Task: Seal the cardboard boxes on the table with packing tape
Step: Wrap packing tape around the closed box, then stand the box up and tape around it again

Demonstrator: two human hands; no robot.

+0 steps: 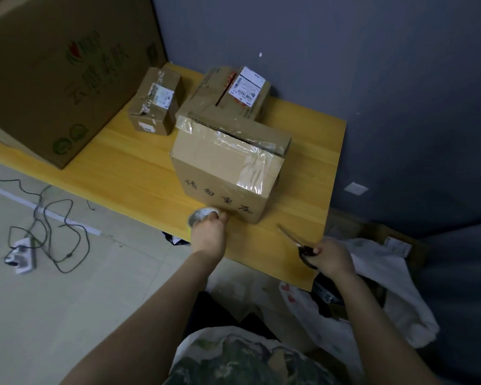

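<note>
**While both hands are full, the front box (228, 173) sits unsteadied on the desk (122, 173)**

Because neither hand is free to brace the front box, pulling tape against it could shove it across the desk or lay the strip crooked. On the side away from the person its top flap looks slightly lifted, with a dark gap along the seam beside old clear tape. New tape laid over that gap without pressing the flap down would likely wrinkle and fail to hold. The tape roll (202, 215) is at the desk's near edge, just in front of the box's lower left corner, so a loose hold could drop it to the floor. The scissors (295, 240) lie to the right of the box and nearer the person, with their blades pointing toward it. A hasty swing could nick the cardboard or the other hand.

The left hand (208, 232) reaches forward with its back upward. Its grip is wrapped round the tape roll, close against the box's front face. The right hand (332, 258) is drawn back, to the right of the box at the desk's near edge. Its grip is clasped round the scissors' dark handles, and I cannot tell whether the blades are parted.

Directly behind the front box stands a labelled box (233, 93) bearing a white shipping label. Behind and to the left stands a small box (156, 102), set apart. Further left is a large carton (53, 73).
</note>
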